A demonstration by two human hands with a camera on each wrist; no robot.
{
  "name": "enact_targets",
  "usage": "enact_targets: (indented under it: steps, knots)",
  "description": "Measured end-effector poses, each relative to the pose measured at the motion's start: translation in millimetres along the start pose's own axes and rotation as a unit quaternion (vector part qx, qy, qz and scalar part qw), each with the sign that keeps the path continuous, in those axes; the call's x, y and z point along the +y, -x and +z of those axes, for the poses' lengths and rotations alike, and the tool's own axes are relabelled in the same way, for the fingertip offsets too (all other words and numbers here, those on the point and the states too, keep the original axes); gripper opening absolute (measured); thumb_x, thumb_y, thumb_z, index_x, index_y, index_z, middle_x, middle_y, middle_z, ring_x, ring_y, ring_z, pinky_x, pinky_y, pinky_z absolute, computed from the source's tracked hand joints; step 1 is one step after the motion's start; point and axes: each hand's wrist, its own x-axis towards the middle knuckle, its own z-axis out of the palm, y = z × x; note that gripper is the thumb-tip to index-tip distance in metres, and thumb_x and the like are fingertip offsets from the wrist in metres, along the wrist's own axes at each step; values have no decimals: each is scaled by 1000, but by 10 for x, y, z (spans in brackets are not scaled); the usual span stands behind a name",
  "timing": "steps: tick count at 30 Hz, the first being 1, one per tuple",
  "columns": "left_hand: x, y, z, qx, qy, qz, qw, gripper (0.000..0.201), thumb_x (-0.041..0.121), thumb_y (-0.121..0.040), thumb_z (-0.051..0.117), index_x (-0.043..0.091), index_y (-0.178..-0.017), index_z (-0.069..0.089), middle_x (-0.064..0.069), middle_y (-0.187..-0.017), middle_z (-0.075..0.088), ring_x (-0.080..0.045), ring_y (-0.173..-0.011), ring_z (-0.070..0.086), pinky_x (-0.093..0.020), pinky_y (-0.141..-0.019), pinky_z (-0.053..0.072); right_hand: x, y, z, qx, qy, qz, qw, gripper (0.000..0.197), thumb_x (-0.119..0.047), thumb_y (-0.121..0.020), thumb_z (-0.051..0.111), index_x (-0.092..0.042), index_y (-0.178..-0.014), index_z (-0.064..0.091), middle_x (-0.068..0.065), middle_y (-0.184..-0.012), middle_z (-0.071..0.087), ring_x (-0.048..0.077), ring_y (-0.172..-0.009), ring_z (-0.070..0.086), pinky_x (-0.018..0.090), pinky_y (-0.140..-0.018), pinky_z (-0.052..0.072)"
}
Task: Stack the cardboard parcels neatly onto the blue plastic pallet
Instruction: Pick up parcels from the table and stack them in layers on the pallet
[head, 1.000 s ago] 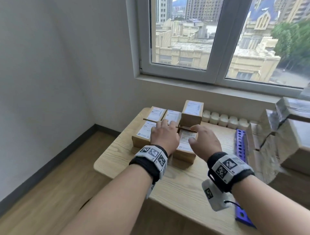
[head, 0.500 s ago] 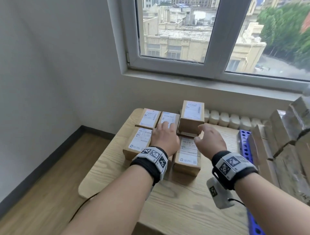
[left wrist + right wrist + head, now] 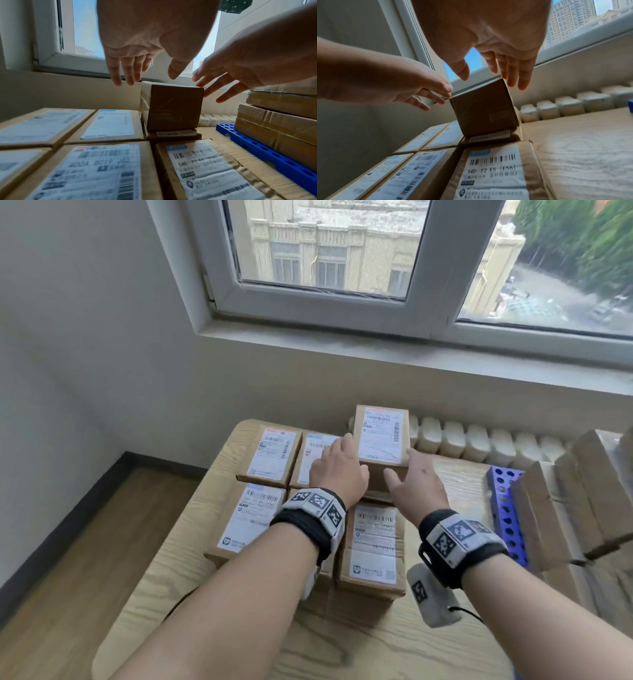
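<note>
Flanking the raised parcel [image 3: 382,440], both open hands [image 3: 337,470] hover beside its edges.

Head view above; wrist views low, close

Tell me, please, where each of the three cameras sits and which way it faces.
Head: on the person's head, facing forward and down at the table and window; both forearms and hands show.
Left wrist: under the left hand, facing along its fingers at the upper parcel; the right hand enters.
Right wrist: under the right hand, facing the same parcel; the left hand enters.
Shared: all show that parcel; head and left wrist show the blue pallet.
</note>
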Motion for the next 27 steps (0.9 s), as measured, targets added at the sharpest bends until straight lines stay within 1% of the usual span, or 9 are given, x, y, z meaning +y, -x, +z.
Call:
enact_targets:
  steps: [2,5,6,8,10,14,19,23,27]
  knots:
    - [2,-99,80,-4,45,-13,999,42,29,-94,48,12,-131,37,-6,-135,49,-28,-122,48,-42,-94,44,49,-92,44,18,-27,6,999,52,-32,-95,51,-16,-143,36,4,-141,44,22,-126,45,37,-103,38]
    - [0,-198,154,-26,85,-28,996,39,30,-95,46,13,-129,39,-7,-131,55,-29,-115,53,-43,-92,47,110,-219,65,10,-76,38,996,34,-33,-97,47,-15,-127,45,4,-128,57,21,-104,53,33,-84,41]
    - [2,-217,165,-31,93,-32,995,36,29,-95,45,14,-128,39,-7,-129,56,-29,-112,55,-43,-91,48,129,-248,76,2,-95,50,994,33,-34,-98,46,-16,-125,47,4,-124,60,23,-102,55,33,-82,41]
    - [15,-237,185,-35,110,-38,993,33,28,-97,43,14,-127,40,-8,-126,59,-30,-108,58,-42,-89,49,160,-277,113,-11,-114,62,991,37,-36,-100,43,-14,-128,51,4,-125,62,25,-109,57,34,-87,44]
    - [33,-234,191,-32,130,-48,990,34,28,-99,41,14,-130,39,-8,-125,60,-29,-106,59,-40,-87,49,175,-273,155,-15,-116,61,991,38,-36,-101,40,-12,-127,55,5,-123,63,24,-109,58,37,-90,46]
    - [71,-200,165,-25,169,-79,982,43,30,-101,39,13,-141,38,-7,-133,57,-28,-116,57,-38,-94,44,175,-236,180,-9,-120,72,990,39,-36,-103,38,-7,-123,55,8,-116,64,26,-103,58,36,-84,45]
    - [88,-75,116,5,206,-89,975,36,26,-101,41,13,-134,43,-6,-129,58,-25,-111,57,-33,-87,42,156,-96,115,5,-133,77,988,36,-33,-103,38,-8,-122,54,5,-109,62,22,-96,55,34,-80,42]
    - [80,131,37,15,220,-100,970,44,29,-101,43,11,-141,38,-8,-139,49,-27,-120,52,-36,-96,41,140,113,52,16,-136,68,988,32,-33,-102,41,-10,-120,54,3,-108,62,19,-94,55,33,-79,43]
    - [86,405,-55,2,237,-123,964,53,39,-100,42,12,-144,35,-12,-139,41,-30,-121,50,-37,-96,40,95,421,-16,19,-153,58,986,24,-30,-100,44,-14,-114,54,1,-103,61,18,-91,57,34,-79,46]
